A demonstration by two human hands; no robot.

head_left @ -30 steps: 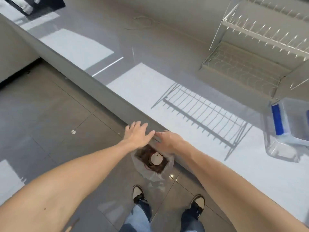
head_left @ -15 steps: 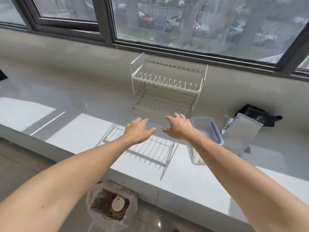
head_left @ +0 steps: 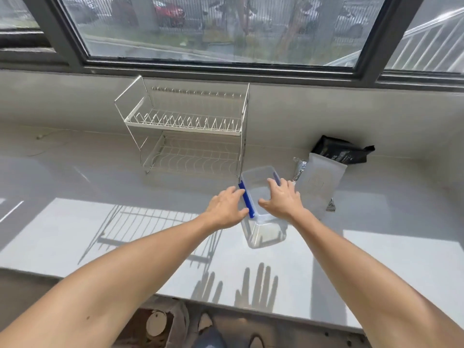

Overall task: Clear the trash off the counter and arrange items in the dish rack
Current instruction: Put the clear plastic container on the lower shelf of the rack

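A clear plastic box (head_left: pixel 261 207) with blue clips stands open-side up on the counter (head_left: pixel 150 222), just in front of the right end of the empty two-shelf dish rack (head_left: pixel 185 136). Its long axis runs away from the person and slightly leftward, so its two long walls face the two hands. The left hand (head_left: pixel 226 209) lies against the left wall, fingers spread and loose beside the blue clip (head_left: pixel 247 199), touching it or very nearly so; the right hand (head_left: pixel 281 199) reaches over the right rim with fingers open and thumb pointing into the box, not closed on anything that can be seen. Neither hand is clenched; I judge both are about to press in on the long walls for a two-handed lift. The rack lies up and to the left of the box, so the carry would be short and toward the left hand's side. A frosted lid or pouch (head_left: pixel 321 187) and a black packet (head_left: pixel 341 150) rest to the right, near the wall.
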